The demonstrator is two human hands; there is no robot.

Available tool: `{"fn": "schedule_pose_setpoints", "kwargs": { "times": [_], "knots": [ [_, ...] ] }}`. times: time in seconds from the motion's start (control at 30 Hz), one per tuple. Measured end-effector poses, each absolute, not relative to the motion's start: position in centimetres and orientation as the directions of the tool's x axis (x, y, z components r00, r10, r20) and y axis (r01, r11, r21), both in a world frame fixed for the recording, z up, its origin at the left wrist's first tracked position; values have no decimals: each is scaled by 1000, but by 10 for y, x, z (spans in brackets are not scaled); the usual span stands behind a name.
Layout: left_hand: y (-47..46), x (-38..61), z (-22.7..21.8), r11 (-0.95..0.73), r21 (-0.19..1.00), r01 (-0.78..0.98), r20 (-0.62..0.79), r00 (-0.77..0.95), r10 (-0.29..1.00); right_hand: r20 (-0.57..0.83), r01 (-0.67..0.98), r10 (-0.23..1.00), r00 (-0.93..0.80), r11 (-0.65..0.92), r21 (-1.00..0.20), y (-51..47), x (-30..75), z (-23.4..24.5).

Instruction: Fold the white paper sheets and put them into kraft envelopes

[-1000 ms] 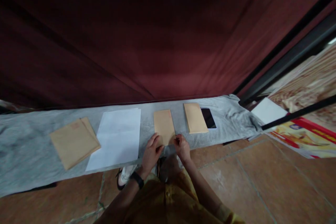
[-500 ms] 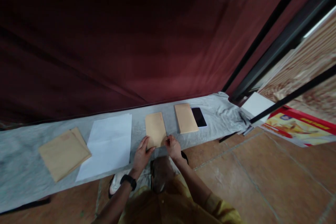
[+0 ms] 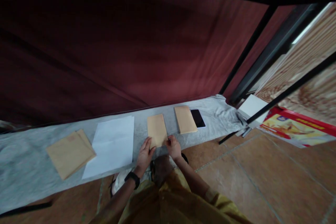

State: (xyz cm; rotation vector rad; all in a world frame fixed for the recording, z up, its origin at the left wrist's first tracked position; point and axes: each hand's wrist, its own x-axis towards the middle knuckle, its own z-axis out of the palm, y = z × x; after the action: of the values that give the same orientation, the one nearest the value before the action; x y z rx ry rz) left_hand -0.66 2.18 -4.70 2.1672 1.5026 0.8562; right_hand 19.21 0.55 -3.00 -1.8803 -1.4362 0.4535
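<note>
A tan paper envelope (image 3: pixel 156 128) lies upright in front of me on the narrow cloth-covered bench (image 3: pixel 141 126). My left hand (image 3: pixel 145 152), with a dark watch on the wrist, rests at its lower left corner, fingers stretched and thumb apart along the bottom edge. At the lower right edge, my right hand (image 3: pixel 173 147) is closed with fingers curled round a thin dark pen-like object, mostly hidden. To the right lies a stack of tan envelopes (image 3: pixel 185 119), partly over or against a dark-screened phone (image 3: pixel 197 118). White paper sheets (image 3: pixel 112 145) lie on the left, overlapped by more brown envelopes (image 3: pixel 69 152).
A dark red curtain (image 3: pixel 147 77) hangs right behind the bench. Black metal bars (image 3: pixel 246 50) slant on the right. Beyond the bench's right end are a white box (image 3: pixel 253 106) and a red and yellow printed carton (image 3: pixel 299 126) on the tiled floor (image 3: pixel 231 171).
The view has tilted and shifted slightly. Both hands stay at the envelope's lower corners, with little visible movement against it.
</note>
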Motion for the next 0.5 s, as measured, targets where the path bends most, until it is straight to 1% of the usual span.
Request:
{"fn": "schedule_pose_setpoints", "kwargs": {
  "times": [0.07, 0.13, 0.23, 0.3, 0.33, 0.4, 0.5],
  "knots": [
    [12, -11, -45, -422, 580, 697, 291, 307, 906, 133, 682, 937, 322, -132, -719, 5, 193, -29],
    [3, -16, -43, -484, 528, 698, 289, 389, 875, 128, 682, 940, 315, -130, -720, 5, 194, -28],
    [-6, -24, -39, -554, 428, 714, 240, 501, 831, 127, 684, 946, 297, -118, -720, 0, 197, -26],
    [-7, -26, -37, -580, 379, 721, 204, 546, 813, 136, 692, 951, 277, -100, -715, -9, 198, -26],
    [-8, -27, -36, -588, 361, 724, 191, 560, 806, 154, 707, 956, 251, -72, -704, -14, 198, -25],
    [-9, -26, -33, -597, 331, 731, 175, 574, 800, 211, 757, 967, 142, 31, -653, -28, 198, -25],
    [-13, -21, -28, -598, 280, 751, 174, 573, 801, 257, 836, 965, -58, 188, -515, -46, 195, -27]
  ]
}}
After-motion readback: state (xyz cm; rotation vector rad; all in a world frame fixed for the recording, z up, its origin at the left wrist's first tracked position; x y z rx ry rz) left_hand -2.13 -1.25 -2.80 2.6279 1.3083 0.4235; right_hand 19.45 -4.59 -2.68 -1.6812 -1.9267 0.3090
